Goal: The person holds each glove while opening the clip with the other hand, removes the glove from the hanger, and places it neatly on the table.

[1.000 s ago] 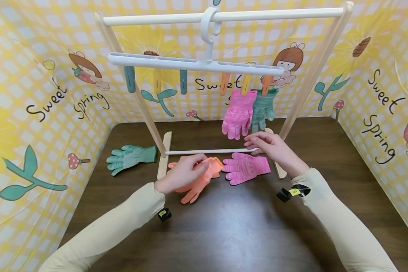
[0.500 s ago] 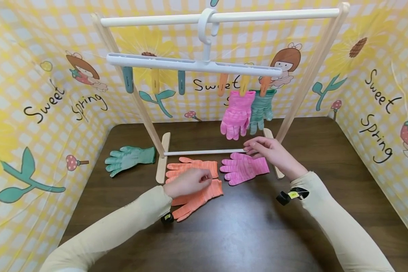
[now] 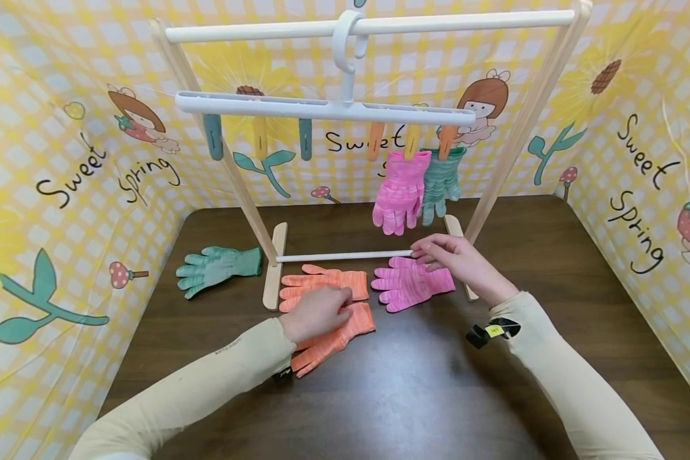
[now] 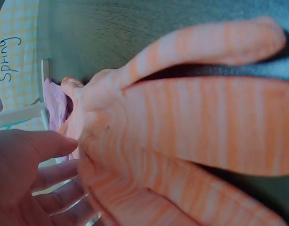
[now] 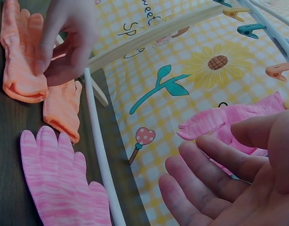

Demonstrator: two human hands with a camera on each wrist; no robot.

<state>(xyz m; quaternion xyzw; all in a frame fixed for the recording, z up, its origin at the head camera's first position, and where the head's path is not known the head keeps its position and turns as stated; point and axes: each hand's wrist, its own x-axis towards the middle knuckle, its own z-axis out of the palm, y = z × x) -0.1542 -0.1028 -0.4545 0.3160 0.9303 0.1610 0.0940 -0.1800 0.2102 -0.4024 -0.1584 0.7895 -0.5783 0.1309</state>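
Note:
In the head view, my left hand [image 3: 317,312] is over two orange gloves lying side by side, a far one [image 3: 353,281] and a near one [image 3: 345,335]. Its fingers are loosely bent; the left wrist view shows gaps between them, with the thumb against the orange fabric. My right hand [image 3: 451,259] hovers beside the drying rack's lower bar with relaxed fingers, holding nothing. Below it lies a pink glove [image 3: 411,285]. Another pink glove [image 3: 399,191] and a green glove [image 3: 441,182] hang from clothes pegs on a white hanger [image 3: 322,110].
A second green glove [image 3: 218,267] lies at the table's left. The wooden drying rack [image 3: 241,179] stands across the back, its white lower bar [image 3: 345,257] low over the table. Several pegs, including a teal peg [image 3: 213,137], hang without gloves. Patterned cloth surrounds the table.
One second ago the left hand had the near orange glove bunched over the other. That glove now lies flat, nearer the front, with both visible separately. The right hand has barely moved.

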